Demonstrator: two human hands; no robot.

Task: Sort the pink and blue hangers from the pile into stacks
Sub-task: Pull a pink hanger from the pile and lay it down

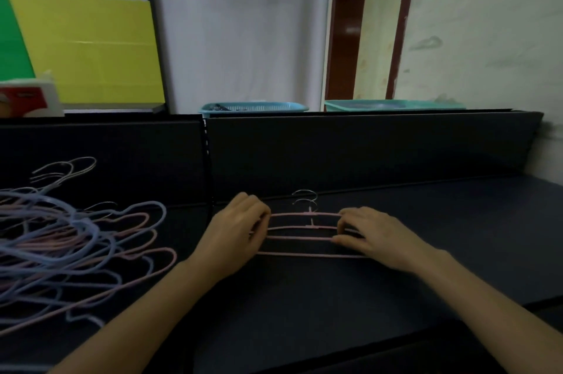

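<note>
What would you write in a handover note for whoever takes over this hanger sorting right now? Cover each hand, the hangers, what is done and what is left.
Left hand grips the left end of the pink stack; right hand pinches its right end.
The pink stack lies on the dark table, centre; the mixed pile lies at the left.
Done: pink stack begun, two hooks showing.
Left: sort the pile; no blue stack in view yet.
</note>
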